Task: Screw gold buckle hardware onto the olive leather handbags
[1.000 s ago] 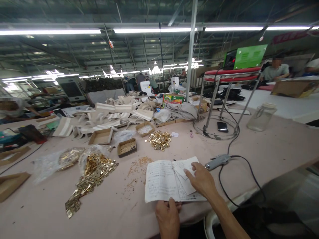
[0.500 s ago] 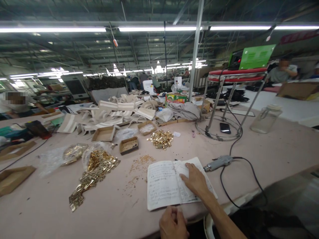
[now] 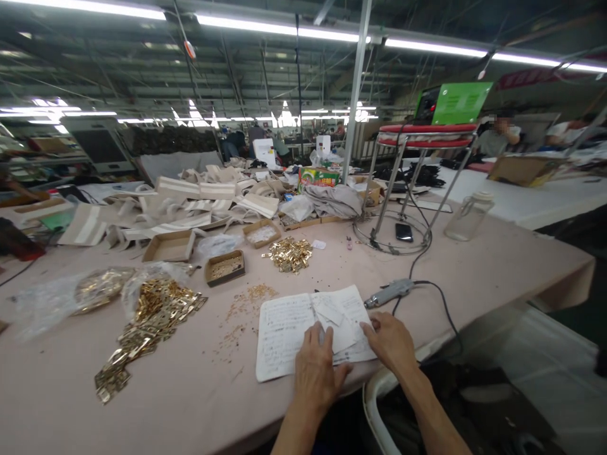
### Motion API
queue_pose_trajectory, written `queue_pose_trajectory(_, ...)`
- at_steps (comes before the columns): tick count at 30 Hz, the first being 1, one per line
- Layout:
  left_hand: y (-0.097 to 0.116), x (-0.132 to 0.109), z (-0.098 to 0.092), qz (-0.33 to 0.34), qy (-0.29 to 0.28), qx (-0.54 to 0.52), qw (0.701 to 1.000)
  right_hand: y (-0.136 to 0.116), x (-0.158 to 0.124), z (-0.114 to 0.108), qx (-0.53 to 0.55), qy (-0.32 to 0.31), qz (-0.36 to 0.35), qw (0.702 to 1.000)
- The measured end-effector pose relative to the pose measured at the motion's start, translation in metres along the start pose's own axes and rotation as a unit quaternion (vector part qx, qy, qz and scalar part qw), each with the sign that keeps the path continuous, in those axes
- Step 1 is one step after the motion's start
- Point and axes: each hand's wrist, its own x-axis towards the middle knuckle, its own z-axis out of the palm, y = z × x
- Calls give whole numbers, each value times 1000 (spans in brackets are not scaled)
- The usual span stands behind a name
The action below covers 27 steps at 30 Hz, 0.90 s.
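An open notebook (image 3: 283, 328) with handwriting lies near the front edge of the table (image 3: 190, 404). Loose paper slips (image 3: 337, 325) rest on its right page. My left hand (image 3: 317, 363) lies over the lower middle of the notebook, fingers apart and fingertips on the paper. At the notebook's right edge is my right hand (image 3: 389, 340), its thumb and fingers closed on the page edge. Just beyond that hand lies a grey electric hand tool (image 3: 391, 292) with a black cable.
Gold metal pieces lie in a pile (image 3: 291, 254) and spill from a plastic bag (image 3: 156, 316) at left. Cardboard trays (image 3: 225, 268) and fabric strips (image 3: 199, 189) sit behind. A red stool (image 3: 427, 136) bears a green box (image 3: 459, 103). A glass jar (image 3: 468, 217) stands at right.
My left hand has risen from the table edge onto the notebook and spread its fingers. My right hand has moved from the page's middle to its right edge. The view has turned right.
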Motion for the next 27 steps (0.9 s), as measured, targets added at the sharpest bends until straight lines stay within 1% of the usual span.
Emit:
queue_pose_trajectory(2, -2, -3, 5, 4, 0, -3, 1000, -2, -5, 0, -13, 15, 1, 1000)
queue_pose_trajectory(4, -4, -7, 9, 15, 10, -2, 1000, -4, -7, -1, -13, 16, -4, 1000)
queue_pose_trajectory(9, -15, -14, 21, 62, 28, 34, 997, -5, -7, -3, 63, 19, -4, 998)
queue_pose_trajectory(14, -28, -15, 26, 108, 43, 22, 993, 2, -9, -5, 64, 37, 18, 997)
queue_pose_trajectory(17, -32, -15, 28, 111, 52, 16, 992, 7, -9, -4, 100, 40, 12, 994)
queue_pose_trajectory(23, -31, -18, 31, 106, 65, 6, 992, 11, -9, 1, 197, 40, 17, 979)
queue_pose_trajectory(27, -30, -21, 31, 104, 68, -3, 992, 6, -8, 3, 204, 43, 12, 978)
